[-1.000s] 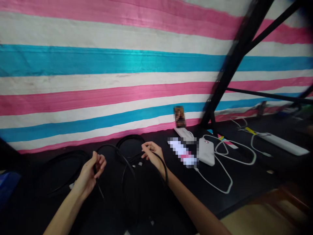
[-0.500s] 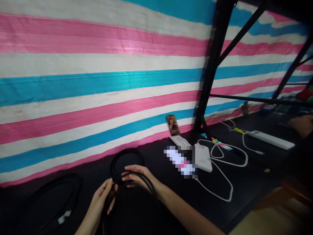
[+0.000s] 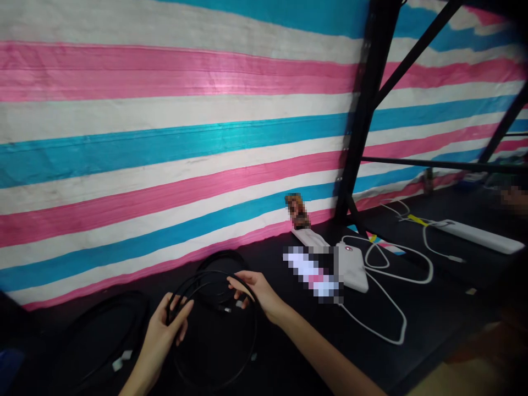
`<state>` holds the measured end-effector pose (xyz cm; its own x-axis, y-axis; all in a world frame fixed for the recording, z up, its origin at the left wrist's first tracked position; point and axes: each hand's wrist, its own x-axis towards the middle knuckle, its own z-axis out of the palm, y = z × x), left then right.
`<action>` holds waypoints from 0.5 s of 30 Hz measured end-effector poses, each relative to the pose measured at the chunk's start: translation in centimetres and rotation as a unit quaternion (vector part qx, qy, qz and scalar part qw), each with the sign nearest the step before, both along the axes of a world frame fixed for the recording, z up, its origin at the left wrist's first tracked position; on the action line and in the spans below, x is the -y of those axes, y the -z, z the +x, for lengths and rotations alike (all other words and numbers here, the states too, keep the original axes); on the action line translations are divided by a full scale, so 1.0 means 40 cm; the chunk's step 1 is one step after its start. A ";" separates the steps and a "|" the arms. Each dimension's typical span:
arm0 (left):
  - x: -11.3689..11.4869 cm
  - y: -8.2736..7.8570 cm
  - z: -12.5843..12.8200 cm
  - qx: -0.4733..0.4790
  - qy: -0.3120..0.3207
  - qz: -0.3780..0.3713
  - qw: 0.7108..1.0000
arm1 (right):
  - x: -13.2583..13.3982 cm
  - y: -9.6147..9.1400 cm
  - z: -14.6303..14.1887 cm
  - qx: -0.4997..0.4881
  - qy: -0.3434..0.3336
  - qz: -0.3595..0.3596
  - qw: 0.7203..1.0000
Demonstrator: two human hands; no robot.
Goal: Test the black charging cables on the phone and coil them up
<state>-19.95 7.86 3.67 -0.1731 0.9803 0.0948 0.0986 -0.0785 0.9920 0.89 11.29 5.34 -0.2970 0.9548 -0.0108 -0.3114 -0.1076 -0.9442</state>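
Note:
A thin black cable (image 3: 212, 330) forms a round coil over the black table (image 3: 433, 324). My left hand (image 3: 165, 330) has its fingers closed round the coil's left side. Across from it, my right hand (image 3: 256, 289) pinches the coil at its upper right, close to the cable's plug ends (image 3: 226, 309). Behind the hands lies a second black coil (image 3: 220, 263), and a third coil (image 3: 103, 335) with a white tag lies at the left.
A striped pink, white and blue sheet (image 3: 165, 137) hangs behind the table. A white power bank (image 3: 352, 267) with a white cable (image 3: 388, 313) lies to the right, near a black frame post (image 3: 357, 126). A white power strip (image 3: 478, 236) is farther right.
The hands spread the cable into a wider loop; my left hand has moved left and down along it. The camera has tilted slightly.

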 end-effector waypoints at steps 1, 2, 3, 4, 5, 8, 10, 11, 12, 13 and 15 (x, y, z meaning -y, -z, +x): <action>-0.002 0.005 0.000 -0.011 0.008 -0.006 1.000 | -0.003 0.004 0.000 0.011 0.009 0.018 1.000; -0.003 0.009 -0.001 -0.016 0.012 -0.016 1.000 | -0.006 0.008 0.000 0.024 0.021 0.031 0.999; -0.005 0.011 -0.004 -0.014 0.009 -0.023 1.000 | -0.009 0.012 0.000 0.040 0.038 0.043 0.998; -0.007 0.010 -0.008 -0.007 0.002 -0.027 1.000 | -0.012 0.016 0.002 0.060 0.063 0.056 0.995; -0.009 0.008 -0.014 0.002 -0.011 -0.025 1.000 | -0.015 0.018 0.005 0.085 0.093 0.073 0.989; -0.013 -0.010 -0.037 0.045 -0.055 0.009 0.997 | -0.028 0.021 0.024 0.147 0.186 0.115 0.965; -0.012 -0.027 -0.050 0.087 -0.081 0.051 0.992 | -0.040 0.020 0.042 0.143 0.203 0.107 0.963; -0.011 -0.037 -0.055 0.112 -0.095 0.074 0.986 | -0.045 0.018 0.050 0.133 0.205 0.101 0.965; -0.009 -0.047 -0.060 0.137 -0.108 0.094 0.980 | -0.050 0.016 0.058 0.120 0.207 0.095 0.966; -0.008 -0.058 -0.063 0.160 -0.121 0.112 0.973 | -0.053 0.013 0.065 0.109 0.211 0.092 0.967; -0.005 -0.080 -0.074 0.207 -0.147 0.140 0.957 | -0.056 0.006 0.077 0.102 0.228 0.097 0.963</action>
